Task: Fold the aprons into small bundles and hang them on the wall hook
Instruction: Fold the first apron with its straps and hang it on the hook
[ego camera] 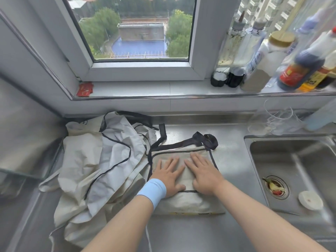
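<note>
A folded cream apron (189,202) with dark trim lies flat on the steel counter, its dark straps (209,140) bunched at the far right corner. My left hand (168,174), with a blue wristband, and my right hand (203,171) both press flat on top of it, fingers spread and straight, side by side. A heap of loose, crumpled cream and grey aprons (98,160) with dark edging lies to the left, touching the folded one. No wall hook is in view.
A steel sink (294,171) with a drain strainer and a small white lid sits to the right. Sauce bottles and jars (300,66) crowd the right of the window sill. An upturned glass (272,120) stands behind the sink. A metal cover (27,135) is at the left.
</note>
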Tool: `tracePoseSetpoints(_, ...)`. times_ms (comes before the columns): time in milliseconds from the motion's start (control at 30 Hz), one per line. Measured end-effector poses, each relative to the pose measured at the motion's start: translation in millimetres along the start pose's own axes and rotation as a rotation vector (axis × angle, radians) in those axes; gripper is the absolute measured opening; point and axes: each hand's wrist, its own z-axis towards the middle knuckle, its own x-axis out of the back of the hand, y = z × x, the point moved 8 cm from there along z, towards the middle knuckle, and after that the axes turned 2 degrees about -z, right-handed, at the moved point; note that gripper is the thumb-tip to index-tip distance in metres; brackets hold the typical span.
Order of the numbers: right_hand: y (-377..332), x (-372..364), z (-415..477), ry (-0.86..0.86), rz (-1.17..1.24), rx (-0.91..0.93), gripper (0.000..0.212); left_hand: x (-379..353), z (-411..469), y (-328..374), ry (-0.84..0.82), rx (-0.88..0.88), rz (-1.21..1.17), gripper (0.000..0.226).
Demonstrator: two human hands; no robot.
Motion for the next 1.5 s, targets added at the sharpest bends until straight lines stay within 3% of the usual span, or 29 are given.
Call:
tracePoseSetpoints(133, -1.3, -16.5, -23.2, 0.030, -0.015, -0.098, 0.080, -22.3, -19.7, 11.9, 0.003, 0.052, -0.002, 0.078)
tracePoseSetpoints(267, -14.5, -35.7, -47.9, 0.092, -0.027, -0.052, 0.070, -33.5, -36.8, 17.4, 0.065, 0.128, 0.019, 0.074)
tracePoseSetpoints(433, -8.4, -54.8, -76.9, 0.116, 0.025, -0.092, 0.073, -53.7, -61.9, 8.7, 0.176, 0.097, 0.007, 0.073)
tracePoseSetpoints(533, -11.5, -52.0, -82.3, 0.167, -0.029, -0.098, 0.071, -59.9, -79.7, -0.7, 0.157, 0.131, -0.009, 0.081)
tracePoseSetpoints(633, -33.8, -41.0, -87.3, 0.260, -0.097, 0.103, 0.059, -46.5, -85.0, 5.1, 0.208, 0.106, 0.049, 0.083)
tracePoseSetpoints(700, -48.0, -35.5, -99.8, 0.255, -0.120, 0.227, 0.055, -43.0, -89.1, 18.6, 0.207, 0.035, 0.031, 0.069)
tracePoseSetpoints(800, -49.6, -36.0, -113.8, 0.143, -0.129, 0.241, 0.073, -42.3, -93.3, 30.8, 0.316, -0.101, -0.015, 0.065)
tracePoseSetpoints(867, -49.3, -36.4, -113.3, 0.112, -0.156, 0.230, 0.070, -45.1, -95.3, 29.0, 0.224, -0.056, -0.048, 0.073)
tracePoseSetpoints(933, -52.9, -35.2, -109.8, 0.085, -0.187, 0.240, 0.056, -44.4, -95.7, 24.7, 0.158, -0.021, -0.052, 0.089)
tracePoseSetpoints(1000, -56.4, -24.1, -107.5, 0.086, -0.189, 0.224, 0.039, -41.7, -95.9, 25.2, 0.067, -0.018, -0.058, 0.091)
tracePoseSetpoints(1067, -49.0, -3.7, -106.3, 0.127, -0.082, 0.127, 0.025, -31.3, -92.4, 19.9, 0.036, 0.039, -0.129, 0.063)
tracePoseSetpoints(1133, -38.3, 13.9, -103.6, 0.151, 0.025, 0.055, 0.025, -17.0, -90.6, 11.3, -0.002, 0.167, -0.248, 0.031)
tracePoseSetpoints(1200, -28.6, 22.6, -102.3, 0.111, 0.134, 0.027, 0.031, -11.0, -91.0, 2.8, -0.119, 0.259, -0.310, 0.013)
tracePoseSetpoints(1300, -9.2, 19.8, -103.6, -0.053, 0.235, -0.045, 0.032, -10.9, -95.8, -14.5, -0.230, 0.329, -0.381, 0.014)
tracePoseSetpoints(1367, 4.5, 14.9, -103.8, -0.151, 0.350, -0.104, 0.026, -10.2, -94.1, -25.7, -0.188, 0.341, -0.537, 0.007)
tracePoseSetpoints(1433, 16.6, 15.3, -99.4, -0.142, 0.593, -0.175, 0.025, -6.1, -92.9, -34.9, -0.100, 0.333, -0.675, 0.009)
tracePoseSetpoints(1500, 28.0, 21.3, -90.5, -0.029, 0.832, -0.253, 0.015, -4.5, -92.4, -44.0, 0.003, 0.354, -0.822, 0.006)
